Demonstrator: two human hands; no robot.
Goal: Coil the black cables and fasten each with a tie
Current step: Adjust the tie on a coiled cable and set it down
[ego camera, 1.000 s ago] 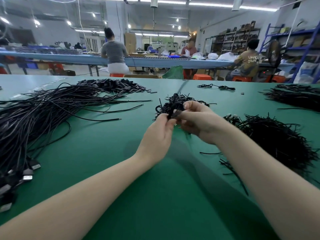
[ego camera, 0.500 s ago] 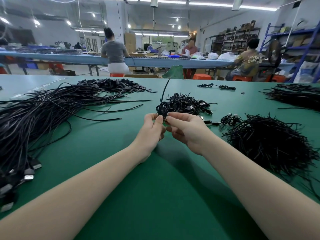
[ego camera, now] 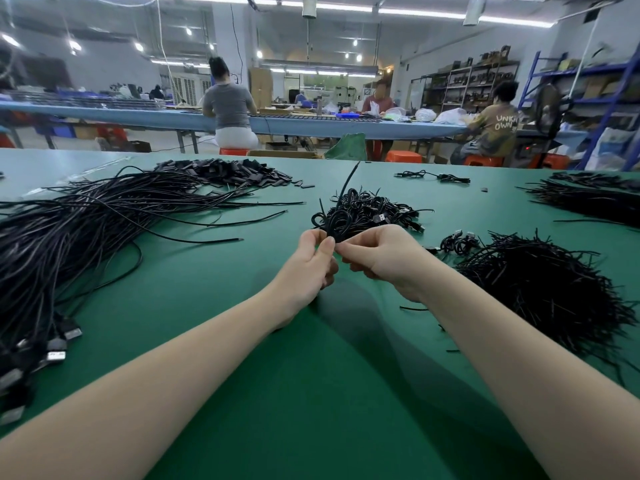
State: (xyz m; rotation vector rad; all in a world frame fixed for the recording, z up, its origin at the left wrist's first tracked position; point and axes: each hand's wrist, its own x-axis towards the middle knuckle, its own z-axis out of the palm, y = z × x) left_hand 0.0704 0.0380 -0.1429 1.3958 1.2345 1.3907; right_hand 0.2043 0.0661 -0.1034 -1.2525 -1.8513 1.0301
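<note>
Both hands meet fingertip to fingertip over the green table (ego camera: 207, 306): left hand (ego camera: 308, 268) and right hand (ego camera: 377, 254) pinch a coiled cable (ego camera: 332, 221) sticking up just above them.

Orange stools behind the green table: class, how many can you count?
4: one under the grey-shirted worker, one centre, two at right; others may be hidden.
</note>
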